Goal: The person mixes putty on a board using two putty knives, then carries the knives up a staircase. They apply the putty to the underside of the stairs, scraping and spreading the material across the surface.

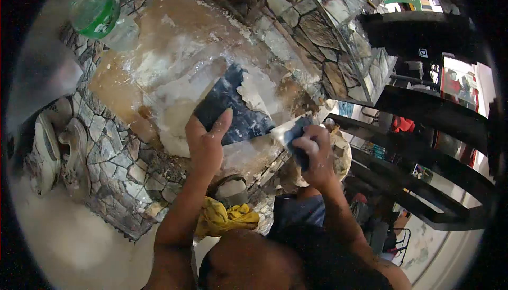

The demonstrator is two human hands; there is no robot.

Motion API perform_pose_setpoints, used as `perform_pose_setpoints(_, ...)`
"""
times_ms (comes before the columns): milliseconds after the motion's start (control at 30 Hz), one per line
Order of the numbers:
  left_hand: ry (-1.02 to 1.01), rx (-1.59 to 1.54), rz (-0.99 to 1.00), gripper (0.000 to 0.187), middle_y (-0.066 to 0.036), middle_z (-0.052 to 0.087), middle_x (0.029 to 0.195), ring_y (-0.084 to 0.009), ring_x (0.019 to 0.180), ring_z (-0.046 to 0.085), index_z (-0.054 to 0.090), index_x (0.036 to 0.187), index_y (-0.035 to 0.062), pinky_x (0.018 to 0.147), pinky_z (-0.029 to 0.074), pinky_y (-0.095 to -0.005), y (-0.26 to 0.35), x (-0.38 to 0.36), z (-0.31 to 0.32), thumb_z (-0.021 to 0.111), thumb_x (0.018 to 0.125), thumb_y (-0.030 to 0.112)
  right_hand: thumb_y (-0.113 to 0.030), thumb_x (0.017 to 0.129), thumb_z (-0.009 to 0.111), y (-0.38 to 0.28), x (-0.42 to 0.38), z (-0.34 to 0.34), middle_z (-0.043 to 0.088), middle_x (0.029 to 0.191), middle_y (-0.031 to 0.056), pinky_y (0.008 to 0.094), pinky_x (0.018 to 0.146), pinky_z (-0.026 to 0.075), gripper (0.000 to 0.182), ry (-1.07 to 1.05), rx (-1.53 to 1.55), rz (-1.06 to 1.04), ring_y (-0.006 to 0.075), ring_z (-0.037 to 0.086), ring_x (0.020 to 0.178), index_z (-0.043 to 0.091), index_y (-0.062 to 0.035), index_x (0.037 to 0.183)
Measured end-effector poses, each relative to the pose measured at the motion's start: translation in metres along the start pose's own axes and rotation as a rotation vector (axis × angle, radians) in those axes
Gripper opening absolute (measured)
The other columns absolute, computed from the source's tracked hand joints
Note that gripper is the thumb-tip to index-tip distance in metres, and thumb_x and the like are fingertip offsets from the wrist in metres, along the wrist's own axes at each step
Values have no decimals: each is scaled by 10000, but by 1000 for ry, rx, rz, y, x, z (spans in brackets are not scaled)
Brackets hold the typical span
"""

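My left hand [206,141] grips a dark flat sheet [225,112] from below, its thumb lying over the top face. White paste [255,95] clings along the sheet's right edge, with smears across its surface. In my right hand [316,155] is a smaller dark spreader [299,144], its pale, paste-covered edge close to the sheet's right corner. Beneath both hands lies a brown board-like surface [119,78], coated in places with wet whitish paste. Part of the spreader is hidden behind my right fingers.
A green-banded clear plastic bottle [95,15] stands at upper left. Worn shoes [74,147] sit left on stone-patterned flooring [111,157]. A yellow cloth [225,217] lies near my body. Dark curved rails [418,104] run along the right; a pale round container [341,155] is beside my right hand.
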State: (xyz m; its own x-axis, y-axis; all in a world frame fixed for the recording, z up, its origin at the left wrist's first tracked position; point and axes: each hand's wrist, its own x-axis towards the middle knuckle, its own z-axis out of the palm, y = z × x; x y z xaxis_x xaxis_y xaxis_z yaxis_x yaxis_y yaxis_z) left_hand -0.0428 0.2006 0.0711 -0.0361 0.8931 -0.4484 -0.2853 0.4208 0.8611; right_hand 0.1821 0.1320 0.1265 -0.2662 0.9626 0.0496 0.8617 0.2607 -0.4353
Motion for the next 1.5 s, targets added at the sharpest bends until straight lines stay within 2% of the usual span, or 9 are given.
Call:
perform_pose_setpoints(100, -55, -56, 54, 274, -36, 617, 897, -149, 786, 571, 585, 988, 6, 722, 464, -283, 3, -4, 4, 672, 753, 116, -160, 641, 583, -10, 3, 1, 446, 864, 87, 423, 728, 365, 230, -11, -182, -228, 268, 464, 822, 571, -141, 870)
perform_pose_setpoints(333, -199, 150, 180, 200, -52, 613, 851, -102, 758, 547, 565, 987, -36, 687, 445, -247, 26, -21, -1, 592, 813, 57, -195, 683, 565, -18, 15, 5, 501, 864, 53, 412, 693, 363, 213, -14, -242, -242, 237, 472, 807, 587, -217, 894)
perform_pose_setpoints(867, -476, 476, 479, 274, -178, 589, 1019, -318, 887, 619, 566, 1027, 17, 784, 496, -337, 54, -19, -8, 519, 759, -20, -206, 545, 627, 1, 52, -22, 499, 850, 49, 449, 648, 370, 307, 322, -179, -499, 230, 495, 673, 588, -258, 845)
perform_pose_setpoints(967, -393, 475, 695, 257, -176, 599, 998, -273, 826, 629, 562, 1027, 20, 718, 497, -294, 41, -5, -13, 540, 772, 7, -246, 468, 608, -13, 53, -41, 478, 672, 33, 418, 602, 362, 233, 322, -138, -489, 198, 469, 520, 603, -225, 700)
perform_pose_setpoints(1100, -127, 451, 139, 290, -51, 613, 885, -109, 737, 546, 544, 1044, -13, 644, 448, -248, 48, 8, -19, 599, 820, 163, -256, 525, 632, -27, 46, -47, 471, 596, 32, 351, 645, 383, 152, 298, 289, -324, 220, 496, 611, 547, -135, 557)
perform_pose_setpoints(1200, -332, 183, 147, 303, -11, 592, 881, -84, 767, 527, 544, 1049, -19, 693, 446, -247, 30, 36, -26, 600, 833, 185, -207, 627, 702, -24, 42, -44, 524, 724, 49, 354, 785, 415, 228, 93, 890, 33, 231, 521, 745, 516, -76, 644)
perform_pose_setpoints(1267, -476, -32, -65, 295, -16, 596, 889, -81, 790, 529, 544, 1056, -6, 718, 444, -243, 11, 41, -20, 600, 837, 183, -165, 688, 695, 5, 44, -45, 539, 839, 61, 326, 848, 399, 238, -199, 791, 172, 181, 522, 818, 535, -58, 828)
perform_pose_setpoints(1400, -659, -147, -204, 276, -23, 602, 910, -88, 810, 543, 544, 1056, 7, 734, 458, -251, 3, 29, 4, 594, 844, 177, -242, 758, 683, 33, 50, -13, 559, 968, 24, 282, 839, 382, 473, -315, 923, 368, 148, 496, 918, 485, 5, 1109)
perform_pose_setpoints(1500, -686, -81, -256, 272, -26, 601, 928, -95, 813, 551, 543, 1056, 10, 734, 464, -256, 4, 27, 5, 594, 845, 174, -262, 773, 673, 40, 54, -4, 561, 929, 18, 259, 814, 385, 448, -379, 910, 342, 123, 497, 884, 497, 6, 1087)
